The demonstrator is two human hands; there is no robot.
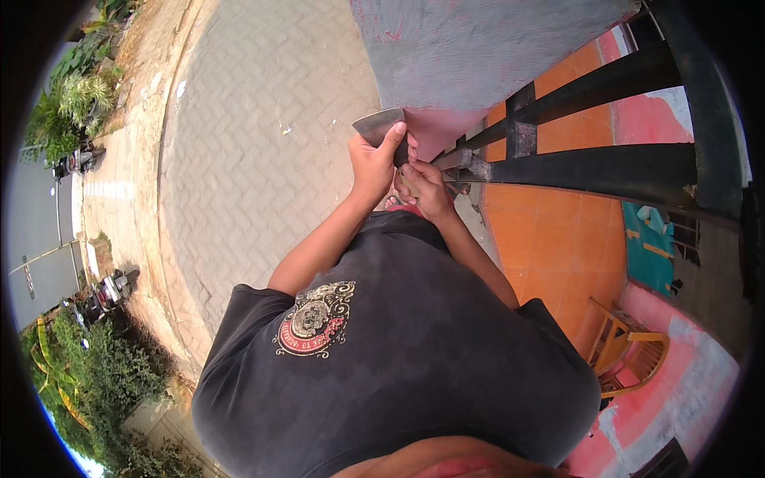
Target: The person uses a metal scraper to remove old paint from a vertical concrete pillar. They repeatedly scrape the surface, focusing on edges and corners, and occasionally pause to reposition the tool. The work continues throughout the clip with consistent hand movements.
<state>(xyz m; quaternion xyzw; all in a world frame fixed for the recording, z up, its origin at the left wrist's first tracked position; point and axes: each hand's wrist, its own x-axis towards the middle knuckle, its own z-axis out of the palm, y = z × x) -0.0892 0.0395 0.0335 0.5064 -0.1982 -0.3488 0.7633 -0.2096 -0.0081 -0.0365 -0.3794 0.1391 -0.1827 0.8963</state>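
A putty knife [378,125] with a wide metal blade is held in front of my body, its blade tilted up and to the left. My left hand [372,169] closes around the blade's narrowing part, the thumb lying along its face. Just to the right and lower, my right hand [429,191] grips the olive-tan piece below the blade, which looks like its handle. Fingers cover much of the part where blade and handle meet. Right beyond both hands stands the corner of a wall [462,56] with patchy grey and pink paint.
A dark metal railing [594,166] runs on the right, close to my right hand. Behind it are an orange tiled floor [550,239] and a wooden chair [637,354]. Grey paving [255,119] spreads on the left, with motorcycles [103,299] and plants farther off.
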